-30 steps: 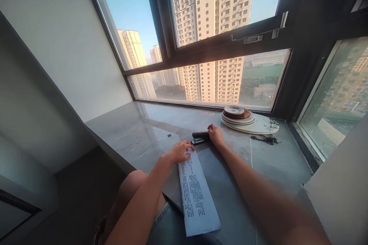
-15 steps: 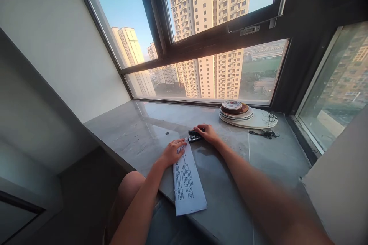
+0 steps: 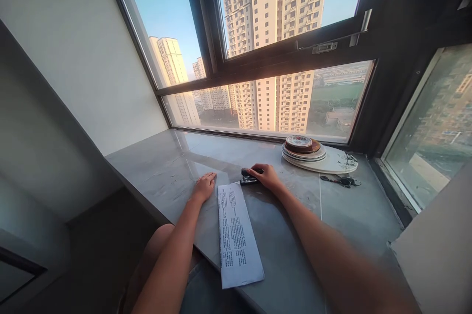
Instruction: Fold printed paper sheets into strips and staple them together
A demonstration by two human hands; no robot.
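My right hand [image 3: 266, 176] is closed around a black stapler [image 3: 250, 176], which rests on the grey tiled sill just past the top of a folded printed paper [image 3: 239, 238]. The paper lies flat, its near end jutting over the sill's front edge, and neither hand touches it. To the left of the paper, my left hand [image 3: 205, 186] rests on the sill with its fingers together and curled down. Its fingertips cover the spot where a small dark piece lay; whatever is under or between them is hidden.
A stack of plates [image 3: 302, 152] sits on an oval white board [image 3: 341, 160] by the window, with a bunch of keys [image 3: 342, 182] in front. The sill's front edge [image 3: 165, 220] runs diagonally past my knee [image 3: 158, 240]. A wall [image 3: 438, 240] closes the right side.
My left hand has left the paper and moved left to the small dark piece, now out of sight. My right hand stays on the stapler. The camera view has shifted slightly.
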